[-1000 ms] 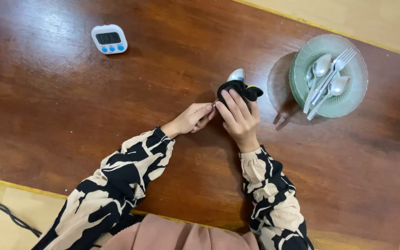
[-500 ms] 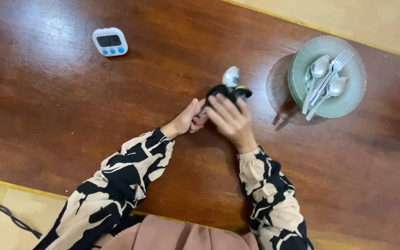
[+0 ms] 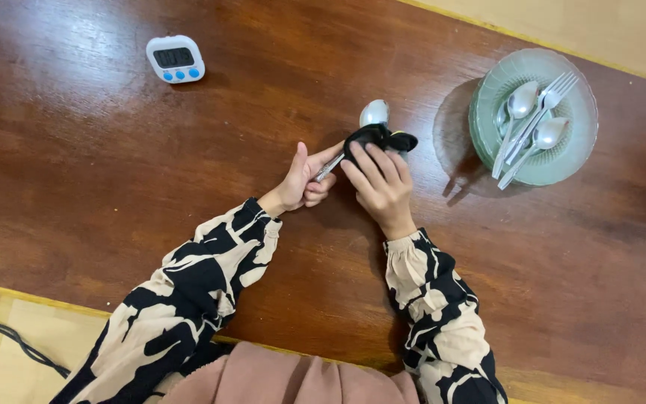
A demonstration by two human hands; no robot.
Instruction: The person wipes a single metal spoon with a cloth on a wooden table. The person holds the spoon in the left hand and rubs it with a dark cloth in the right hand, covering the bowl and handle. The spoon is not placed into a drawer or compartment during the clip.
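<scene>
Both hands meet on one spoon (image 3: 373, 114): left hand (image 3: 302, 179) pinches its handle, right hand (image 3: 379, 179) squeezes a black cloth (image 3: 377, 138) round its neck. It slants up-right, bowl poking out toward the plate (image 3: 571, 153)

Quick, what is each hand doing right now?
Left hand: closed on the handle of the spoon.
Right hand: closed on the black cloth, pressing it round the spoon just below the bowl.
</scene>
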